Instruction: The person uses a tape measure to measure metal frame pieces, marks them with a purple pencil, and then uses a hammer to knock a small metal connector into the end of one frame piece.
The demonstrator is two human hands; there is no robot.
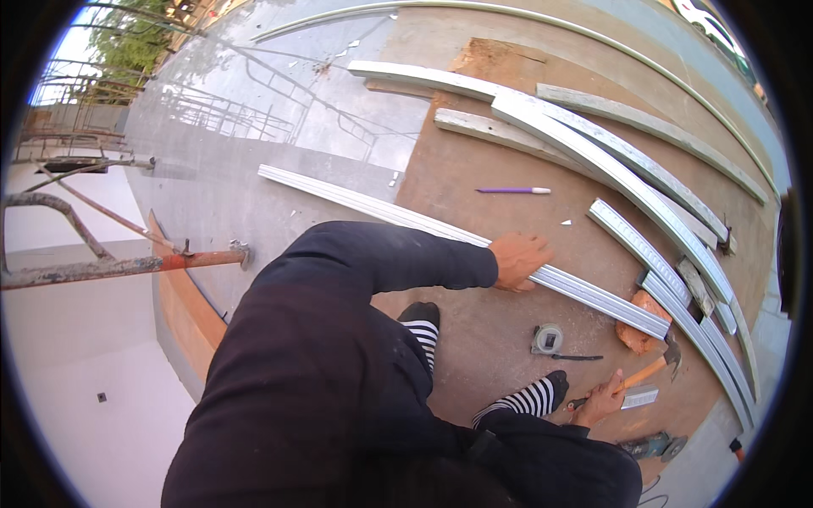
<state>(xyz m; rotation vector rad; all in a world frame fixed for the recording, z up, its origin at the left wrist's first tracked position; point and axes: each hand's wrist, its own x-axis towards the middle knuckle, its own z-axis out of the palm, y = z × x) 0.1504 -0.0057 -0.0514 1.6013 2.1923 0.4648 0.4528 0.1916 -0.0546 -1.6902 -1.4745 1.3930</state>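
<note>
A long, grooved, light-coloured metal channel [373, 211] lies slantwise across the floor in front of me. My left hand [518, 261] grips it from above, past its middle. Its right end rests on an orange-brown brick or block [633, 337]. Lower right, my right hand [600, 400] is closed around a claw hammer [645, 372] with an orange handle, its head near the channel's end. A short metal offcut [639, 397] lies beside that hand. Between my striped-socked feet and the channel sits a tape measure [548, 339], a dark strip next to it.
Several metal channels [593, 148] and timber battens [652, 123] lie at the upper right. A purple marker [512, 190] is on the brown board. An angle grinder [652, 444] rests at lower right. A rusty scaffold pipe [127, 266] stands at a floor edge on the left.
</note>
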